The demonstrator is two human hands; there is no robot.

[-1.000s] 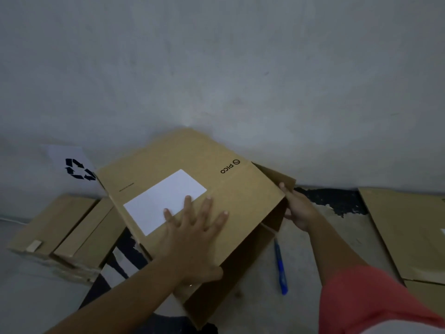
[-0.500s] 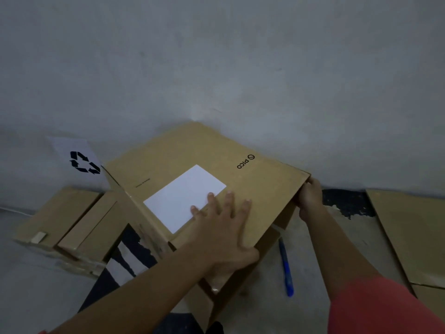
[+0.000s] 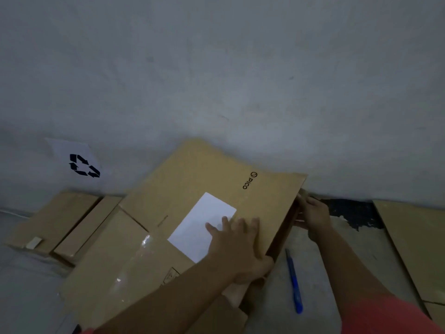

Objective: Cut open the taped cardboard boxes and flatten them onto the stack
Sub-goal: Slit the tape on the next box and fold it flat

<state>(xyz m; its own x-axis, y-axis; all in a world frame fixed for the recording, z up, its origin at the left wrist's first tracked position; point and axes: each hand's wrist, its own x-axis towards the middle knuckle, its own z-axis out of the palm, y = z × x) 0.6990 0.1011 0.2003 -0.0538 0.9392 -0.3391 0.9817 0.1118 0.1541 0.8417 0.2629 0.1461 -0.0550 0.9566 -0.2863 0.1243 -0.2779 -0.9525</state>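
Cardboard box [image 3: 192, 179] lies nearly flat on the floor [image 3: 337, 256], its far edge at the wall. The left hand [image 3: 237, 244] presses its top, fingers spread; the right hand [image 3: 313, 215] grips its right edge. One blue cutter [image 3: 293, 283] lies on bare floor just right of it. One flattened stack [image 3: 60, 222] sits left, one flat sheet [image 3: 414, 237] right.

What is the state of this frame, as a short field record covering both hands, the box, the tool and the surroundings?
left hand: flat, fingers spread, pressing the top of the PICO cardboard box, fingertips on its white label
right hand: grips the box's right edge
box state: nearly flat, right end slightly open
tool: blue pen-shaped cutter on the floor right of the box, untouched
stack: flattened cardboard boxes at far left
wall: recycling sign above the stack
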